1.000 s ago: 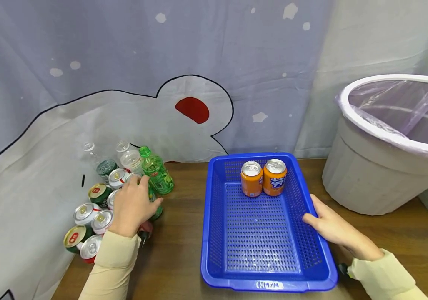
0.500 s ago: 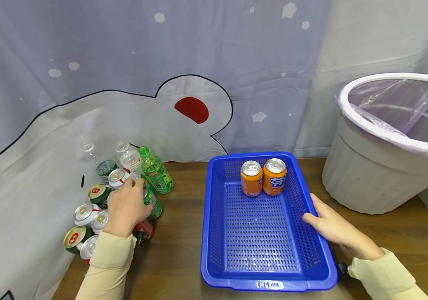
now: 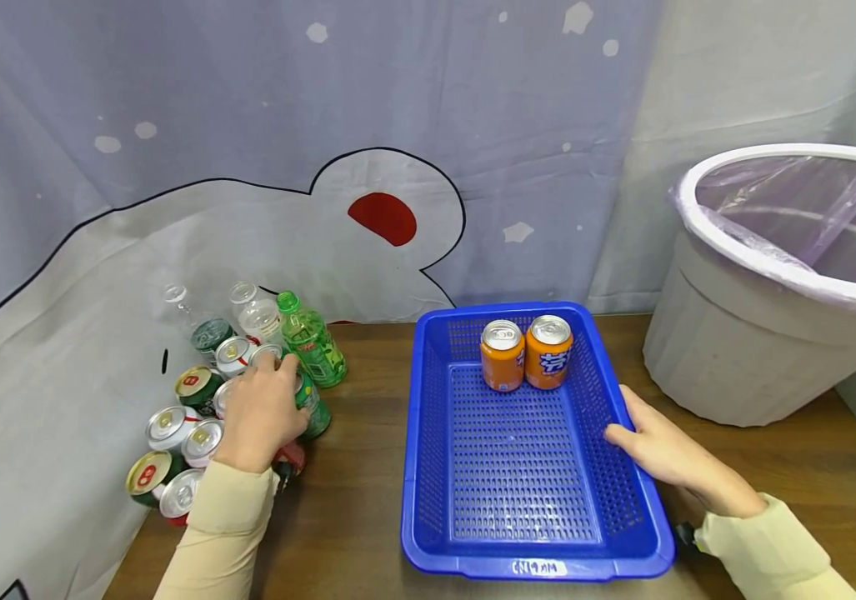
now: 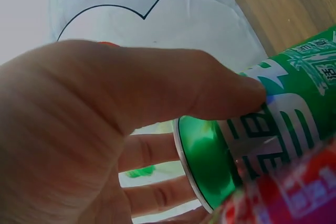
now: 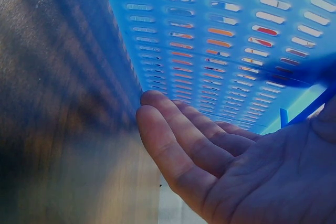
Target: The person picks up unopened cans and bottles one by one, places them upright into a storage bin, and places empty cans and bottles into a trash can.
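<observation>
My left hand [image 3: 261, 421] grips a green drink can [image 4: 299, 98] at the right side of the can group. In the left wrist view the thumb presses its printed side, and the other fingers reach behind its rim. A red can [image 4: 289, 192] sits close by, mostly hidden under the left wrist in the head view. My right hand [image 3: 656, 446] holds the right rim of a blue plastic basket [image 3: 521, 467], thumb over the rim and fingers along the outside of the slotted wall. Two orange cans [image 3: 503, 367] stand side by side at the basket's far end.
Several cans [image 3: 170, 427] stand packed together at the left, by the curtain [image 3: 548, 167]. Behind them are a green plastic bottle [image 3: 312, 343] and clear bottles [image 3: 257, 317]. A grey bin [image 3: 743, 333] with a purple liner stands right of the basket, on the wooden table [image 3: 360, 500].
My left hand shifted left and down, then slightly back right and up. The green can has moved a little right. My right hand and the basket stay as they were.
</observation>
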Motion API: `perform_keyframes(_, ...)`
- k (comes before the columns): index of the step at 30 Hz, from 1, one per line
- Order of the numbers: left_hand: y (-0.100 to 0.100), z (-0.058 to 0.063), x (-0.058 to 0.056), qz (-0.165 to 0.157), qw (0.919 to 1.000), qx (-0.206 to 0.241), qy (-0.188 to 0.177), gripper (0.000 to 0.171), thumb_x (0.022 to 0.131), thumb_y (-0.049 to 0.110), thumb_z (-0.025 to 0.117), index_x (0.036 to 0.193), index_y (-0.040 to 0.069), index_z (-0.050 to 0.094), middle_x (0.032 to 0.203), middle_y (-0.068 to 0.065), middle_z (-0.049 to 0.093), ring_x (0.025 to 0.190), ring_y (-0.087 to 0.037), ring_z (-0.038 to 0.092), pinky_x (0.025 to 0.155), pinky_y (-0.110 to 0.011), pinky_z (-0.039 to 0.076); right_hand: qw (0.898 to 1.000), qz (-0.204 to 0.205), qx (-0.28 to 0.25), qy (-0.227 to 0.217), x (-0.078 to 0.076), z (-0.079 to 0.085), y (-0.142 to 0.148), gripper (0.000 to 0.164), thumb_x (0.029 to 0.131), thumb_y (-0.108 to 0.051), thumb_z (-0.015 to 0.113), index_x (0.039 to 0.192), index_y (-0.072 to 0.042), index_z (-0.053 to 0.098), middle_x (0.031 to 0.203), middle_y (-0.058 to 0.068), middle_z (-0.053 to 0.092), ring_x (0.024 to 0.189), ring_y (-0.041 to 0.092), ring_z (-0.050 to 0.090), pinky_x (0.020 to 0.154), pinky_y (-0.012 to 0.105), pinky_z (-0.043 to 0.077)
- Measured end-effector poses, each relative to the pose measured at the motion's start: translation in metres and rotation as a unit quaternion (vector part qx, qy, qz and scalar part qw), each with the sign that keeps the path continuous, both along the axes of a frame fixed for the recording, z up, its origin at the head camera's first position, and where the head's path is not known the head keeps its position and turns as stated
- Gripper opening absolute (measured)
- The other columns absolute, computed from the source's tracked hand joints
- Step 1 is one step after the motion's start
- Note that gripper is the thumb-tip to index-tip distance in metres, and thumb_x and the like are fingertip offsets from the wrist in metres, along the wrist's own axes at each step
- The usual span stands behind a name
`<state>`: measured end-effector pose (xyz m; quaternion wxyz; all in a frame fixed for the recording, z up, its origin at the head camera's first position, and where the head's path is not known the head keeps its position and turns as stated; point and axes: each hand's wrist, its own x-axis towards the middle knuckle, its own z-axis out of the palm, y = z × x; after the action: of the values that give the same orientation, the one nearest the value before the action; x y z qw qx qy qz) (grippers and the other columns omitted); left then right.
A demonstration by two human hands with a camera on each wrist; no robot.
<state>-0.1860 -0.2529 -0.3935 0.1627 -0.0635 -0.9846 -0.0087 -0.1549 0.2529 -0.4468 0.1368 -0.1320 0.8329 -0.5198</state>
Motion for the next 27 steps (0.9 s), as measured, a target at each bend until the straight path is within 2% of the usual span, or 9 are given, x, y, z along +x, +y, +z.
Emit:
perform_keyframes(7,0.008,-0.004,-0.004,-0.015,0.999,0.039,-0.014,0.063,0.068,0.018,0.085,0.123,-0.002,0.061,0.11,-0.027,0.06,0.092,-0.051,0.062,0.076,-0.063,0.053,1.0,0.001,0.001,0.011,-0.001,0.0,0.0,0.059,0.099,-0.001,0.048,0.15,0.012,0.023,0.129,0.038,0.056,0.089,0.027,0.074,0.068,0.037,0.064)
perform_keyframes(11,0.011,-0.007,-0.008,-0.029,0.9965,0.078,-0.008,0.063,0.07,0.017,0.084,0.125,-0.003,0.062,0.11,-0.027,0.061,0.094,-0.05,0.063,0.081,-0.063,0.053,1.0,0.002,-0.001,0.014,-0.001,0.001,0.0,0.058,0.099,-0.001,0.048,0.149,0.013,0.023,0.128,0.039,0.055,0.089,0.028,0.074,0.069,0.037,0.064)
perform_keyframes(15,0.015,-0.011,-0.012,-0.029,0.9937,0.107,-0.012,0.061,0.071,0.02,0.085,0.124,-0.001,0.064,0.112,-0.028,0.061,0.096,-0.051,0.064,0.084,-0.062,0.053,1.0,0.003,-0.001,0.018,-0.002,0.002,0.0,0.057,0.099,-0.001,0.048,0.149,0.013,0.024,0.128,0.039,0.055,0.09,0.028,0.074,0.069,0.037,0.064)
perform_keyframes(20,0.019,-0.013,-0.015,-0.023,0.9907,0.128,-0.04,0.06,0.072,0.023,0.085,0.122,0.001,0.062,0.111,-0.027,0.061,0.093,-0.049,0.065,0.081,-0.062,0.054,1.0,0.002,0.0,0.022,-0.001,0.001,0.0,0.057,0.099,-0.001,0.048,0.149,0.013,0.024,0.129,0.039,0.055,0.091,0.028,0.073,0.07,0.037,0.064)
perform_keyframes(27,0.02,-0.014,-0.017,-0.015,0.9855,0.145,-0.086,0.06,0.073,0.025,0.085,0.122,0.002,0.06,0.107,-0.023,0.063,0.095,-0.043,0.064,0.082,-0.059,0.055,1.0,0.004,-0.003,0.019,0.0,0.0,0.0,0.056,0.099,-0.001,0.048,0.148,0.013,0.024,0.128,0.039,0.056,0.091,0.029,0.073,0.07,0.038,0.064)
